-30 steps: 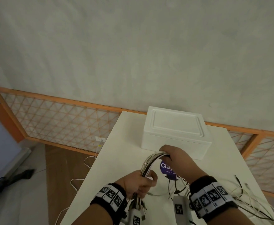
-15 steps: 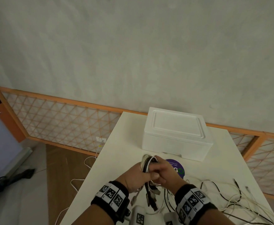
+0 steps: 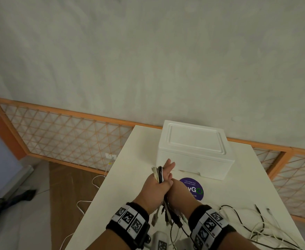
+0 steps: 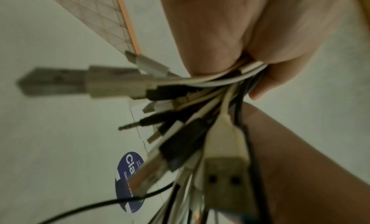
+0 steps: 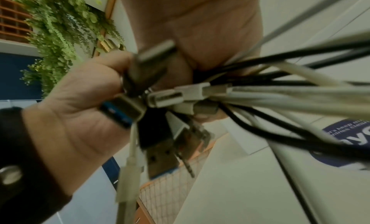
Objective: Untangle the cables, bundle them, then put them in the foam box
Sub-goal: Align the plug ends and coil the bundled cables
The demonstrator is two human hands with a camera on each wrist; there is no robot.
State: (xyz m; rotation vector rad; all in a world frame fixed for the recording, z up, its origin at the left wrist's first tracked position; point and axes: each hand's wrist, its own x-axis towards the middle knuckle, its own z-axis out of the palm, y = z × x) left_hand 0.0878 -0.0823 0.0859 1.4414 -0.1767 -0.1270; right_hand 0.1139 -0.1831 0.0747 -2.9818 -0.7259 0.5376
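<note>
A bundle of white and black cables (image 3: 158, 175) stands as a tight loop in front of the shut white foam box (image 3: 193, 141). My left hand (image 3: 154, 188) holds it, with straight fingers reaching past the loop toward the box. In the left wrist view the cables (image 4: 230, 78) are pinched under my left hand (image 4: 210, 29). My right hand (image 3: 178, 193) presses against the left from the right, its fingers hidden there. In the right wrist view the strands (image 5: 260, 92) run in under its palm (image 5: 200, 29). USB and jack plugs (image 3: 166, 213) dangle below both hands.
Loose black and white cables (image 3: 256, 228) sprawl over the near right of the white table (image 3: 130, 177). A round purple sticker (image 3: 193, 188) lies just before the box. An orange lattice fence (image 3: 67, 136) runs behind, and white cords (image 3: 97, 179) lie on the floor at left.
My right hand left the far end of the loop near the box and came back against my left hand. The loop is now tighter, and the purple sticker is uncovered.
</note>
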